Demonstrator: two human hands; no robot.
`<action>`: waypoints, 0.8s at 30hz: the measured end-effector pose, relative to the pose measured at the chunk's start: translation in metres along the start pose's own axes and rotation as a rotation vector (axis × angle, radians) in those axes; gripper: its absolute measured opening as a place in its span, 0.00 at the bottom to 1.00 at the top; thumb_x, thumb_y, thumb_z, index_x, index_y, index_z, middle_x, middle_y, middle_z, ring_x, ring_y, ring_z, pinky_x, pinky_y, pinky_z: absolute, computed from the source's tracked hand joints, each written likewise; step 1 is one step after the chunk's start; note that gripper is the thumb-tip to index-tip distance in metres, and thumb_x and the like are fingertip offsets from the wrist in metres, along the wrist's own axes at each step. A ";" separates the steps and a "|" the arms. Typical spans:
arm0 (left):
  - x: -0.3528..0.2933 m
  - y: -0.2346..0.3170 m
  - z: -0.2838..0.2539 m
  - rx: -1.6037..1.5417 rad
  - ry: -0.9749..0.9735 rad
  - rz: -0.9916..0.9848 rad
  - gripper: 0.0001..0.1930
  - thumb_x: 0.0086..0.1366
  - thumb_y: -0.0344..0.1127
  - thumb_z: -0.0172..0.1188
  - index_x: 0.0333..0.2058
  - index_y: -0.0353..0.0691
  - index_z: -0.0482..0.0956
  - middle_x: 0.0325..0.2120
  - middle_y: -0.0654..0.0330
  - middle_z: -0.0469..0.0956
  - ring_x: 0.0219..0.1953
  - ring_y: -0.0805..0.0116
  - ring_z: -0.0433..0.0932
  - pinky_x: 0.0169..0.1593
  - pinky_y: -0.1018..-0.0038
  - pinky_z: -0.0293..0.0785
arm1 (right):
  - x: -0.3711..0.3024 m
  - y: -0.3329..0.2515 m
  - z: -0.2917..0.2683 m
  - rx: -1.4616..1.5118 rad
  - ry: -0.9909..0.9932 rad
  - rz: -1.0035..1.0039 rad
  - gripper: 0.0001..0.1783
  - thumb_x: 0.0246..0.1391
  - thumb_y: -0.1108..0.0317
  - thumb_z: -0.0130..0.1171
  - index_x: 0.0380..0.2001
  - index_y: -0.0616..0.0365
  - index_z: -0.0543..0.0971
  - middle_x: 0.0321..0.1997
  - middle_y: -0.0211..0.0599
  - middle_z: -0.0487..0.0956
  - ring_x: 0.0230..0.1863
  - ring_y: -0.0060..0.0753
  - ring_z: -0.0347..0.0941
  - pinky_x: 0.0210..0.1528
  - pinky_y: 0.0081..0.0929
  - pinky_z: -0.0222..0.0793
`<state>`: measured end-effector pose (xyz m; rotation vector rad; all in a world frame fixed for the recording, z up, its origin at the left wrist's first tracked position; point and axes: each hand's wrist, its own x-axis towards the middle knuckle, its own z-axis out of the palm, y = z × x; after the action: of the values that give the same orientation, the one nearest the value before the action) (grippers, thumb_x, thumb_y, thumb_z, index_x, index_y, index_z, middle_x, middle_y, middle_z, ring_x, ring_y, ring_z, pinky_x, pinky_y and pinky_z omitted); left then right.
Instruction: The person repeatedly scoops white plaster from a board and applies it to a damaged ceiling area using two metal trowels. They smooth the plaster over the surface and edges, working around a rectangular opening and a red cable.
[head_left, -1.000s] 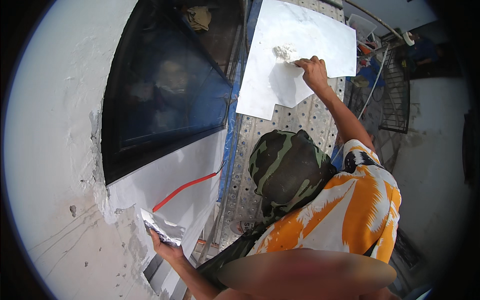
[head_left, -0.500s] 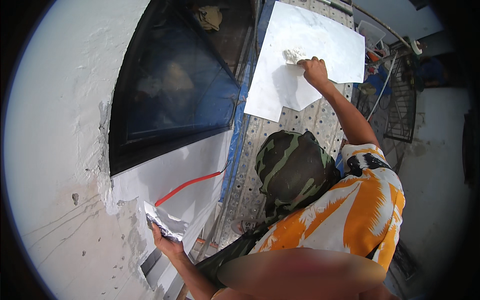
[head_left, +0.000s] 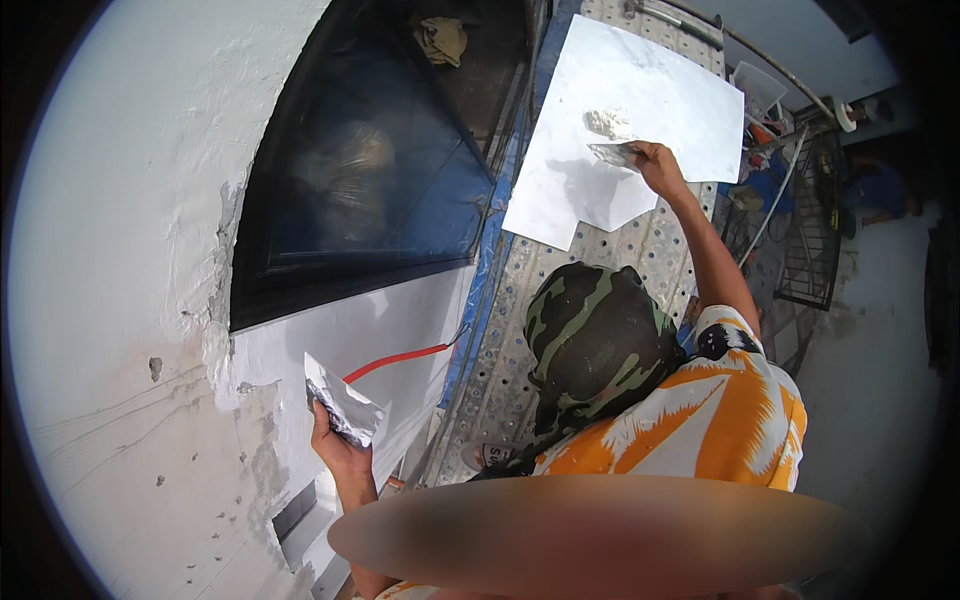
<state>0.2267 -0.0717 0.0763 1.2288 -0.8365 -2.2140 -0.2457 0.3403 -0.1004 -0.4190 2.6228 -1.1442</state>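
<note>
My left hand, low beside the wall, grips a shiny, bent-looking metal plate by its lower edge. My right hand reaches far forward and pinches a flat scraper blade smeared with grey. That blade is over a white sheet with a notched near edge, just on the near side of a wet-looking patch of putty. Whether the blade touches the sheet, I cannot tell. A shadow falls on the sheet below it.
The sheet lies on a perforated metal scaffold plank. At left is a rough plastered wall with a dark-framed window. A red conduit sticks out below the window. A pole and metal rack stand at far right.
My right hand has lifted and turned the scraper, so its smeared face now shows beside the putty patch. My left hand has risen slightly with the metal plate. The view has shifted a little.
</note>
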 end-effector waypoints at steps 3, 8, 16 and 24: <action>0.026 -0.025 0.052 -0.036 0.069 -0.079 0.19 0.73 0.41 0.49 0.58 0.40 0.71 0.53 0.59 0.76 0.54 0.59 0.75 0.59 0.57 0.72 | -0.027 -0.045 -0.007 0.840 -0.001 0.187 0.09 0.61 0.72 0.58 0.44 0.61 0.81 0.39 0.27 0.83 0.40 0.21 0.75 0.48 0.26 0.71; 0.071 -0.108 0.192 -0.070 -0.117 -0.104 0.20 0.74 0.41 0.45 0.60 0.40 0.69 0.55 0.60 0.74 0.55 0.61 0.75 0.60 0.63 0.71 | -0.074 -0.156 0.014 1.451 -0.211 -0.266 0.22 0.62 0.61 0.60 0.54 0.65 0.76 0.52 0.37 0.79 0.54 0.29 0.73 0.61 0.31 0.65; 0.070 -0.129 0.270 0.053 -0.291 -0.087 0.19 0.74 0.40 0.44 0.54 0.33 0.72 0.51 0.54 0.77 0.53 0.58 0.76 0.57 0.61 0.72 | -0.077 -0.204 0.012 0.341 -0.182 -0.721 0.27 0.56 0.74 0.59 0.58 0.35 0.78 0.61 0.34 0.72 0.60 0.43 0.65 0.62 0.37 0.63; 0.070 -0.103 0.261 -0.075 -0.260 0.076 0.15 0.70 0.33 0.53 0.52 0.35 0.72 0.47 0.56 0.78 0.47 0.61 0.80 0.52 0.63 0.77 | -0.059 -0.173 -0.026 0.106 -0.090 -0.486 0.20 0.57 0.72 0.58 0.53 0.44 0.81 0.56 0.35 0.78 0.57 0.41 0.72 0.58 0.35 0.66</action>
<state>-0.0446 0.0292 0.0712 0.8710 -0.8733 -2.3517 -0.1717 0.2666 0.0518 -1.1004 2.4332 -1.3537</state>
